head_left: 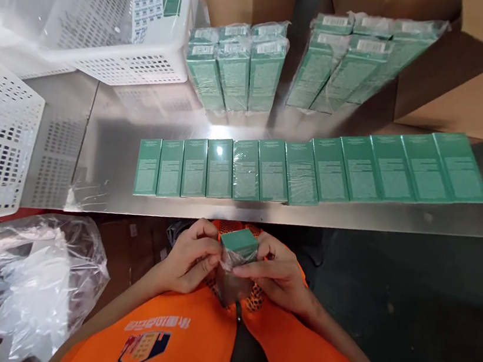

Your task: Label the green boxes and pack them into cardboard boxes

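Box (pixel 239 246) — green, wrapped in clear film — sits upright between both hands, just below the worktop's (pixel 106 157) near edge. Left hand (pixel 189 257) grips its left side; right hand (pixel 276 272) pinches the film. A row of boxes (pixel 305 168) lies along that edge — two bundles (pixel 234 67) behind.

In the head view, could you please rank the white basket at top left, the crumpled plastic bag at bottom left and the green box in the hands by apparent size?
1. white basket
2. plastic bag, roughly alike; its nearness makes this unsure
3. green box, clearly smallest, held by both hands
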Tool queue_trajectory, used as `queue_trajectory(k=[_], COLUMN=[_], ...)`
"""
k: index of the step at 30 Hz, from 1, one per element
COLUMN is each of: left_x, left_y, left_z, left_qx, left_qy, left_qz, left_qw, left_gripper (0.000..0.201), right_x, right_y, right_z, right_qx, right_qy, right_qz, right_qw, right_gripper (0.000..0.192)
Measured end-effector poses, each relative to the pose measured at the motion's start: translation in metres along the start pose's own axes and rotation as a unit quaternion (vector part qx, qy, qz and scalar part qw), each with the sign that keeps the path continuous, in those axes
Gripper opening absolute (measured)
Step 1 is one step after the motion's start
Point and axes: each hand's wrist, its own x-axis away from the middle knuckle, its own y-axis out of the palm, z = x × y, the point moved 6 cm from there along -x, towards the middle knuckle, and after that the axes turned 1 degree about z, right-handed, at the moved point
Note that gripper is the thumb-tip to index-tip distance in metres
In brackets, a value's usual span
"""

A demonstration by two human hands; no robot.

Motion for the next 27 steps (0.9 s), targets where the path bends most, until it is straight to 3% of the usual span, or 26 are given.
queue_trajectory(k=[3, 7, 9, 11, 14, 16, 18, 20, 24, 25, 27], left_x=[0.006, 0.018, 0.026, 0.031, 0.029, 0.023, 0.016, 0.011, 0.019, 0.025, 0.040], left_y=[0.004, 0.018, 0.028, 0.037, 0.041, 0.037, 0.028, 0.013, -0.017, -0.022, -0.026], left_z=[-0.006, -0.024, -0.031, -0.035, -0.033, -0.029, -0.023, -0.019, -0.018, -0.022, -0.035], left_qx=[0.011, 0.087, 0.125, 0.152, 0.181, 0.197, 0.218, 0.235, 0.265, 0.279, 0.321], left_qy=[-0.042, -0.136, -0.174, -0.196, -0.180, -0.154, -0.130, -0.110, -0.090, -0.098, -0.153], left_qz=[-0.014, -0.010, -0.013, -0.029, -0.052, -0.059, -0.064, -0.058, -0.026, -0.013, 0.030], left_qw=[0.999, 0.987, 0.977, 0.968, 0.966, 0.966, 0.965, 0.964, 0.960, 0.955, 0.934], left_gripper=[0.022, 0.048, 0.054, 0.056, 0.057, 0.058, 0.058, 0.055, 0.052, 0.053, 0.049], right_x=[0.005, 0.014, 0.022, 0.026, 0.022, 0.008, -0.017, -0.054, -0.154, -0.181, -0.235], right_y=[0.006, 0.016, 0.021, 0.016, -0.006, -0.012, -0.014, -0.023, -0.055, -0.055, -0.039], right_z=[0.004, 0.007, 0.008, 0.010, 0.007, -0.003, -0.015, -0.031, -0.066, -0.067, -0.053], right_qx=[0.008, -0.023, -0.055, -0.097, -0.062, -0.004, 0.021, 0.038, 0.079, 0.071, 0.049], right_qy=[0.005, 0.024, 0.069, 0.142, 0.231, 0.261, 0.269, 0.242, 0.065, 0.039, 0.038], right_qz=[-0.030, -0.092, -0.140, -0.104, 0.056, 0.067, 0.025, 0.020, 0.140, 0.146, 0.101], right_qw=[1.000, 0.995, 0.986, 0.980, 0.969, 0.963, 0.962, 0.969, 0.985, 0.986, 0.993], right_gripper=[0.022, 0.016, 0.018, 0.026, 0.041, 0.054, 0.057, 0.048, 0.030, 0.027, 0.028])
